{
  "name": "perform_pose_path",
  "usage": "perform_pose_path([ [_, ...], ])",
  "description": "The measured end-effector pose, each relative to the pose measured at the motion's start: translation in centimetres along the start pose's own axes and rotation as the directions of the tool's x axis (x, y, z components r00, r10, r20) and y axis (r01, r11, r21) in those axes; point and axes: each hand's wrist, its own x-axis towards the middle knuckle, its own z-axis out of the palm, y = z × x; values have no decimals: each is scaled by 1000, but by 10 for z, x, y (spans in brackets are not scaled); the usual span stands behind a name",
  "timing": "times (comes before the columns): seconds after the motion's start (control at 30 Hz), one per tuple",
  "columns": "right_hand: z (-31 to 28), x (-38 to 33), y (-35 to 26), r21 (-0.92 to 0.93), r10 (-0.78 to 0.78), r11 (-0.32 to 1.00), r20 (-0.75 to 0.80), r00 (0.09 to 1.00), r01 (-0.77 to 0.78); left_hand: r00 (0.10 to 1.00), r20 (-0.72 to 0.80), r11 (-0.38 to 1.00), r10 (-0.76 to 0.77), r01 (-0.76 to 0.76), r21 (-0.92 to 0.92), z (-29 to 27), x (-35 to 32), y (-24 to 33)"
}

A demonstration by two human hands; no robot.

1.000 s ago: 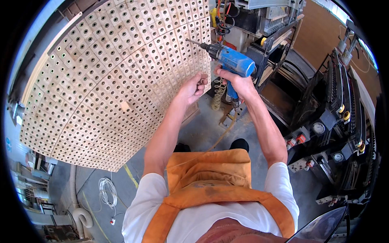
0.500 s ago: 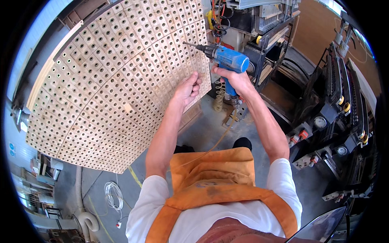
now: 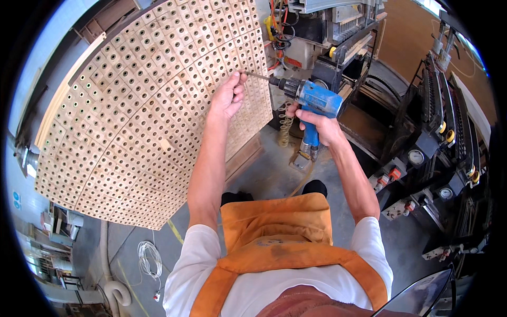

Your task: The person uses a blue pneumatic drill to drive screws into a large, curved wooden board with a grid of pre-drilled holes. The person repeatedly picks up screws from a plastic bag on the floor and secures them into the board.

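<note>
My right hand (image 3: 321,126) grips a blue pistol-shaped air drill (image 3: 318,98) by its handle. A long thin bit (image 3: 257,76) in its black chuck points left, toward the board. The fingers of my left hand (image 3: 229,95) are closed, thumb and forefinger pinched at the bit's tip; whatever sits between them is too small to make out. Behind that hand stands a large tilted board (image 3: 142,105) of pale wooden blocks, dotted with rows of dark-rimmed round holes. A small loose wooden block (image 3: 166,145) lies on its face.
A yellowish air hose (image 3: 306,177) runs down from the drill, near a coiled hose (image 3: 285,127). Black machinery with a gauge (image 3: 415,157) lines the right side. On the floor at lower left lie a coiled white cable (image 3: 149,260) and a ribbed duct (image 3: 104,248).
The drill has come down and to the right, its bit now meeting my left fingers. My left hand has risen along the board, still closed.
</note>
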Motion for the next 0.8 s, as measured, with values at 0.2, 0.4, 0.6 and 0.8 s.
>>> perform_pose_path([
  [0.2,-16,6,2,104,33,994,42,999,-37,987,160,999,24,-30,39,10,2,0],
  [0.4,-8,9,14,-233,-133,963,30,991,136,998,58,998,-34,31,51,0,15,-8],
  [0.6,6,27,14,-115,-102,988,-12,995,100,997,42,997,59,-57,-47,21,25,2],
  [0.8,33,53,5,-51,-151,987,-28,988,149,989,29,957,142,-130,-259,26,43,-1],
])
